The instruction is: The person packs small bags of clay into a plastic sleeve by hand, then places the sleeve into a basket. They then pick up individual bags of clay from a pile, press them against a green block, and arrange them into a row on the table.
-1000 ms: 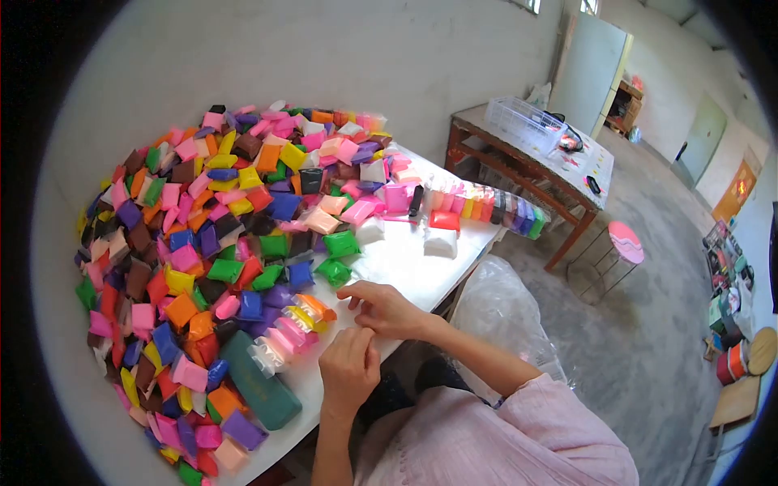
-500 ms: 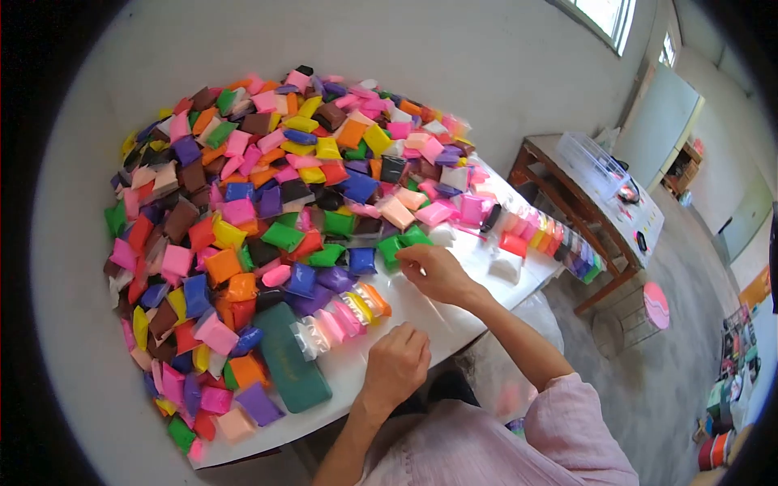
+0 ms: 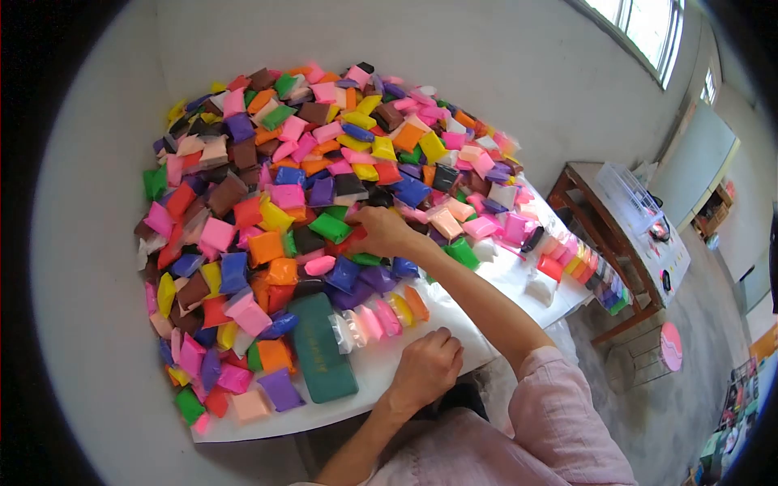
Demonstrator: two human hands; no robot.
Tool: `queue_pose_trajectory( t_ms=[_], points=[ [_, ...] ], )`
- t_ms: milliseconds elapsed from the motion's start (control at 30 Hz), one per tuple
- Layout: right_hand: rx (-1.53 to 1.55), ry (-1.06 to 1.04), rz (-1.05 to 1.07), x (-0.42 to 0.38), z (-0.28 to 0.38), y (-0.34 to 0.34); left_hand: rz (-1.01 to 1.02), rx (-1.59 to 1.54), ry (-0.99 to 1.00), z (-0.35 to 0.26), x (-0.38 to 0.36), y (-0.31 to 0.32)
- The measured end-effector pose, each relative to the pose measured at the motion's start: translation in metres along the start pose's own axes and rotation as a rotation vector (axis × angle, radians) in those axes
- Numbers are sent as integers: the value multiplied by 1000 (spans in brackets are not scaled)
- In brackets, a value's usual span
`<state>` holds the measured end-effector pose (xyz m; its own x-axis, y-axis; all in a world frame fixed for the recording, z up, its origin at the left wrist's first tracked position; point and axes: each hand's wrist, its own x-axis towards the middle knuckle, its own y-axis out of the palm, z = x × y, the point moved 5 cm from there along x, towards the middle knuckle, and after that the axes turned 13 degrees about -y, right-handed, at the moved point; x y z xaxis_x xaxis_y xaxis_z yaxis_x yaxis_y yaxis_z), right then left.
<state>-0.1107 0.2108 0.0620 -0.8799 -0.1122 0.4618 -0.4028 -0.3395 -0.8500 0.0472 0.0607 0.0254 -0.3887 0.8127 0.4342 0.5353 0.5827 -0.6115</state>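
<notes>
My right hand [image 3: 382,232] reaches into a large heap of small coloured packets [image 3: 231,190] on the white table. Its fingers close around a red packet [image 3: 350,241], beside a green packet [image 3: 331,228]. Over the table's front edge, my left hand [image 3: 427,366] is curled shut; its fingers hide whatever may be inside. Between the left hand and a dark green case [image 3: 322,352] is a short row of packets [image 3: 371,321], from white through pink to yellow and orange. Another green packet [image 3: 462,253] lies under my right forearm.
A longer row of coloured packets [image 3: 585,267] stands at the table's right end, near a white packet [image 3: 540,287]. Beyond is a wooden desk [image 3: 579,190] with a clear plastic bin [image 3: 628,194]. A pink-topped wire stool [image 3: 670,347] stands on the floor.
My right hand has moved left and deeper into the heap, from the green packets to the red one. The view has shifted, so the table appears further right. My left hand stays curled near the edge.
</notes>
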Motion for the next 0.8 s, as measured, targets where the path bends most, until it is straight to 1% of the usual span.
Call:
queue_pose_trajectory(
  t_ms=[67, 167, 200, 267, 333, 400, 433, 500, 600, 633, 700, 800],
  points=[
    [-50, 33, 51, 5, 4, -3, -8, -2, 10, 0, 0, -1],
    [-287, 101, 148, -3, 21, -18, -5, 1, 19, -1, 0, -3],
    [-328, 133, 125, -11, 26, -29, 2, 7, 19, -2, 0, -3],
    [-315, 240, 19, -42, 40, -60, 18, 14, 4, -2, -2, -3],
    [-324, 266, -261, -94, 64, -87, 25, 15, -24, 0, -3, -2],
    [-221, 421, -352, -151, 81, -97, -66, 3, 1, -1, -2, -6],
    [-292, 502, -366, -180, 86, -92, -105, -5, 11, -1, -2, -7],
    [-251, 663, -327, -224, 95, -70, -112, 23, -4, -3, 1, -6],
    [-274, 645, -429, -247, 115, -59, -53, 89, -22, -7, 0, -2],
    [-174, 619, -496, -253, 119, -61, -24, 118, -34, -7, 0, -1],
    [156, 666, -532, -263, 123, -63, -17, 140, -18, -6, -1, 0],
    [95, 665, -533, -276, 124, -70, 17, 176, -17, -11, -2, -2]
  ],
)
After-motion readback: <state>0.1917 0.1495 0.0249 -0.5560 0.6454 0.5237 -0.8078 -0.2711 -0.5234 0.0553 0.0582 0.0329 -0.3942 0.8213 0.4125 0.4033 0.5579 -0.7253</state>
